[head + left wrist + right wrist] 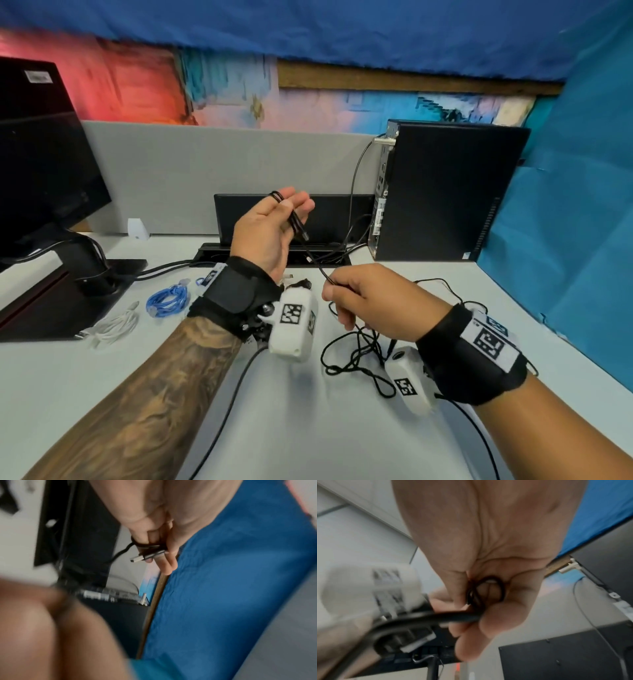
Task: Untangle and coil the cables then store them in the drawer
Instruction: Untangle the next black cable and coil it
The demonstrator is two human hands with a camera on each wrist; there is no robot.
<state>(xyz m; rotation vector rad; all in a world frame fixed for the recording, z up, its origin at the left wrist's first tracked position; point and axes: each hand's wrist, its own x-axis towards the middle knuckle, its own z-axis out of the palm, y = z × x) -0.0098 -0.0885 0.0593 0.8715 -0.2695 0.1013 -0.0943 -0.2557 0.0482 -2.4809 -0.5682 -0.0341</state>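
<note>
Your left hand (270, 233) is raised above the desk (308, 428), fingers nearly straight, with turns of the black cable (297, 224) looped around them and its USB plug (137, 558) lying across the fingertips. Your right hand (373, 305), lower and apart from the left, pinches the same cable further along; the rest trails in a loose tangle (359, 356) on the desk. A blue cable (168, 298) and a white cable (114, 327) lie coiled by the monitor base (85, 291). The open desk cable tray (274, 257) seems to hold only plugged-in leads, though it is dim
</note>
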